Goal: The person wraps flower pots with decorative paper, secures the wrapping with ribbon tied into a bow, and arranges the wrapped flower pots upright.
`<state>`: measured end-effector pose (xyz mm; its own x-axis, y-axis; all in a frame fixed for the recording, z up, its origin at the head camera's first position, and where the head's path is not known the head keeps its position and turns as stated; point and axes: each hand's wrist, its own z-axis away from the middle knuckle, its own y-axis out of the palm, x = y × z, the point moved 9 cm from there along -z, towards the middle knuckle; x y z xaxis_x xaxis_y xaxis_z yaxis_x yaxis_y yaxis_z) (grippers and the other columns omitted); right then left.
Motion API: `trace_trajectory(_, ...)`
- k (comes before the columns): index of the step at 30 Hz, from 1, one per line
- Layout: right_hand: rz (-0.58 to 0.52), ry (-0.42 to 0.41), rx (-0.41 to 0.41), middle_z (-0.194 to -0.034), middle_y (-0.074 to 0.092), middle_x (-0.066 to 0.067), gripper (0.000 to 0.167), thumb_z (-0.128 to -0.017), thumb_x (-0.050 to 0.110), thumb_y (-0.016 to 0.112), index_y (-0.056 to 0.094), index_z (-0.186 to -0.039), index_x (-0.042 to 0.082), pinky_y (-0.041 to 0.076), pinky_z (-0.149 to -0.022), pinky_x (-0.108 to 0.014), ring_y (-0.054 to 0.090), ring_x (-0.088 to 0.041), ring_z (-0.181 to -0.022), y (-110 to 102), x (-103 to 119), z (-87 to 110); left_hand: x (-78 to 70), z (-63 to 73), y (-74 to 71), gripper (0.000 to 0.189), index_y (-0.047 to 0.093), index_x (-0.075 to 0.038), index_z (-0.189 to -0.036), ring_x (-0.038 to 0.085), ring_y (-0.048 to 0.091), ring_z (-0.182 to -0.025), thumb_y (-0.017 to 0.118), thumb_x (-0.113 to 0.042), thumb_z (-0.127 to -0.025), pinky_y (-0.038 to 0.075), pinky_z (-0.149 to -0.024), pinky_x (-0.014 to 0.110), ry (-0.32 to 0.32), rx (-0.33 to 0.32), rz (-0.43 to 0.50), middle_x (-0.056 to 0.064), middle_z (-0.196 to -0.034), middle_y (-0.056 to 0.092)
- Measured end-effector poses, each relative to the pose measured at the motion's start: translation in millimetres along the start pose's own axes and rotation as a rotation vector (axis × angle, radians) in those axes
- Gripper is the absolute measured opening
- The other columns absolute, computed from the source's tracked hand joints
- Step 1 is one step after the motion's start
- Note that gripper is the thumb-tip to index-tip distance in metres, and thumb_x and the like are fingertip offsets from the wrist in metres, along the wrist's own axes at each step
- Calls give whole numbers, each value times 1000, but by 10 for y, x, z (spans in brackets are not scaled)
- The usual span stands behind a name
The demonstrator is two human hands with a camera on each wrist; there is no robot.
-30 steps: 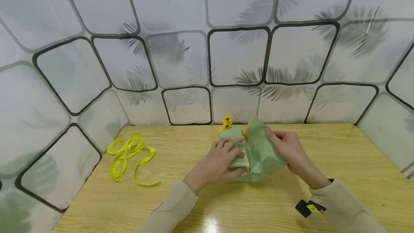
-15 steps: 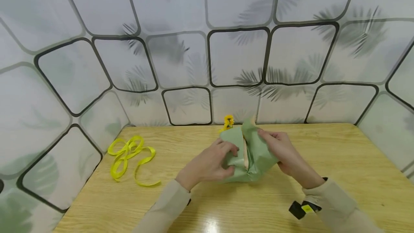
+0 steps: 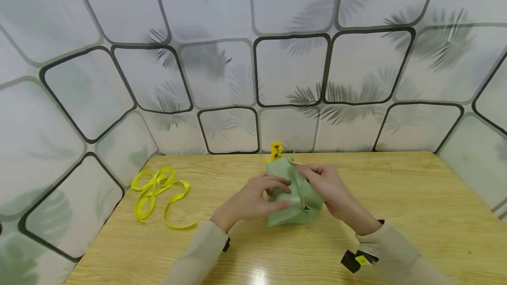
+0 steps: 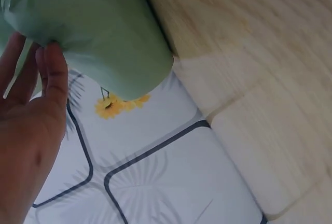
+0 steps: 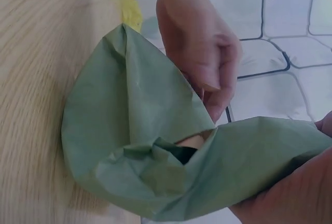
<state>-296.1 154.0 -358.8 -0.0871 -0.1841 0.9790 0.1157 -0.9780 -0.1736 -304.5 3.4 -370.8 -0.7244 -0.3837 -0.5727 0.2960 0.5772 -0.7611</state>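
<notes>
A bundle in matte green wrapping paper (image 3: 283,214) lies mid-table in the head view, with yellow flowers (image 3: 276,147) showing past its far end. My left hand (image 3: 255,197) holds the paper's left side with bent fingers and thumb; in the left wrist view its fingertips (image 4: 54,53) meet creased paper. My right hand (image 3: 326,188) pinches the right flap near the top, drawn over the bundle. The right wrist view shows the paper (image 5: 150,89) folded up to a point, a dark gap and a pale inner side. What the paper wraps is mostly hidden.
A loosely looped yellow ribbon (image 3: 158,188) lies on the wooden table (image 3: 396,197) at the left. A patterned cloth backdrop (image 3: 293,69) stands along the table's far edge and sides. Black wrist devices (image 3: 352,261) sit at the sleeves.
My right hand has moved left, folding the right flap over the bundle so it stands less tall. My left hand has shifted slightly left, its fingers no longer spread flat over the paper.
</notes>
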Motion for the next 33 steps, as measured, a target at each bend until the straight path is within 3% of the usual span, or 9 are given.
trace_trajectory(3,39,-16,-1,-144,60,-21,45,-106,31,56,64,-136,-1,57,-91,-31,67,-24,-116,75,16,14,108,8,-14,28,76,-20,-120,12,63,-118,56,-32,-106,54,-89,24,-104,7,146,-6,-137,68)
trace_trajectory(8,76,-6,9,-145,60,-19,43,-105,31,59,64,-137,2,49,-108,-46,57,-32,-133,167,4,25,239,3,-38,57,72,-4,-124,24,66,-121,30,-40,-112,58,-93,32,-242,-27,460,11,-134,69)
trace_trajectory(13,114,-8,30,-145,60,-18,44,-103,31,62,64,-138,4,44,-113,-54,52,-35,-139,240,-8,31,336,-29,-79,68,67,7,-118,26,73,-104,33,-51,-110,62,-86,36,-351,-121,678,25,-121,68)
trace_trajectory(19,156,-47,42,-132,69,-14,40,-100,28,67,69,-133,5,54,-92,-34,63,-26,-118,307,26,10,398,-82,-120,54,68,-3,-102,19,73,-81,56,-56,-101,64,-72,38,-487,-232,602,14,-97,74)
trace_trajectory(22,185,-65,61,-121,72,-12,41,-98,28,69,69,-132,5,49,-78,-26,60,-18,-101,335,37,17,433,-93,-117,44,66,-6,-89,15,72,-74,63,-48,-100,63,-66,35,-535,-263,576,10,-87,74)
trace_trajectory(24,203,-64,78,-118,71,-12,45,-98,31,69,67,-135,4,49,-75,-27,59,-18,-97,343,33,32,448,-93,-111,36,64,-7,-84,15,72,-72,62,-38,-101,63,-65,34,-553,-279,595,9,-84,74)
trace_trajectory(28,185,-48,106,-132,69,-12,49,-101,38,65,64,-139,6,55,-94,-40,63,-26,-116,315,6,65,487,-85,-101,29,56,-9,-78,17,74,-69,56,-28,-100,63,-64,35,-570,-307,638,8,-79,71)
trace_trajectory(31,147,-47,114,-141,64,-12,51,-102,42,62,63,-140,8,47,-110,-52,57,-32,-134,258,-13,98,526,-81,-87,27,54,-11,-78,17,73,-67,53,-26,-101,63,-64,34,-580,-320,652,5,-76,66)
trace_trajectory(33,157,-56,117,-140,65,-13,52,-102,45,61,62,-141,11,50,-107,-50,58,-33,-131,209,-30,129,549,-82,-73,26,53,-11,-80,16,72,-66,50,-25,-102,63,-63,32,-587,-323,666,3,-77,66)
